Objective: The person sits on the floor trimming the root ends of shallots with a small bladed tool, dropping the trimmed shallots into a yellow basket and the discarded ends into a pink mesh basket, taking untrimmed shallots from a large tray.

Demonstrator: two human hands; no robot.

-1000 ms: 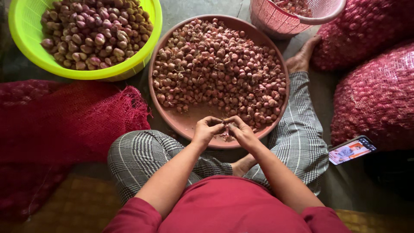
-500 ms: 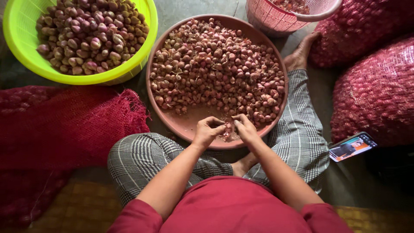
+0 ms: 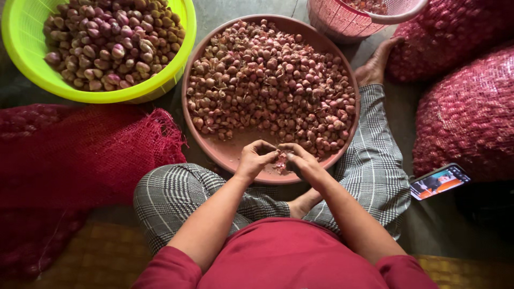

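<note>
Both hands meet over the near edge (6 o'clock) of the round pink-brown basin. Left hand and right hand are each pinched on one small shallot btwn their fingertips, w/ loose skins just beneath. Heap of unpeeled shallots fills the basin toward 12. Green basket of peeled ones at 10 o'clock; phone at 3.
</note>
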